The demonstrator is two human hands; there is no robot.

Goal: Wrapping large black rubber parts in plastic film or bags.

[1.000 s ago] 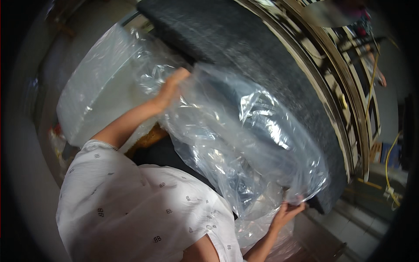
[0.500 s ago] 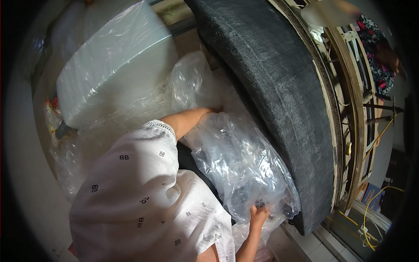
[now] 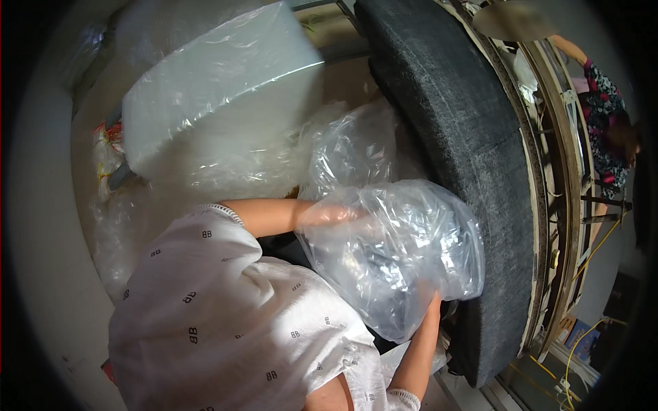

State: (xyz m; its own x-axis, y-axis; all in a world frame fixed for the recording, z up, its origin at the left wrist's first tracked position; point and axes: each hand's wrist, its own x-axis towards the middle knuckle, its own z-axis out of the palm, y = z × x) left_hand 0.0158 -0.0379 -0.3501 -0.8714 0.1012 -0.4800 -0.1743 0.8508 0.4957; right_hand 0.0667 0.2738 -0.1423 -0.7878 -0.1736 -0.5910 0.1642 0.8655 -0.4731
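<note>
A large clear plastic bag [image 3: 404, 253] is bunched between my hands, against a long dark grey upholstered cushion [image 3: 466, 137] that runs down the right side. My left hand [image 3: 336, 214] is at the bag's upper left edge, wrapped in the film and showing only dimly through it, gripping it. At the bag's lower right edge, next to the cushion, my right hand [image 3: 433, 303] pinches the film. My white patterned shirt [image 3: 226, 315] hides what lies below the bag.
A big white foam block [image 3: 219, 103] wrapped in plastic lies at upper left, with more loose plastic film [image 3: 349, 144] beside it. A curved wooden frame [image 3: 563, 178] runs along the cushion's far side. Another person in a flowered top [image 3: 606, 130] stands at far right.
The plastic, spread wide a second ago, is now gathered into a smaller bundle. My left hand has come down and in, and both hands are closer together.
</note>
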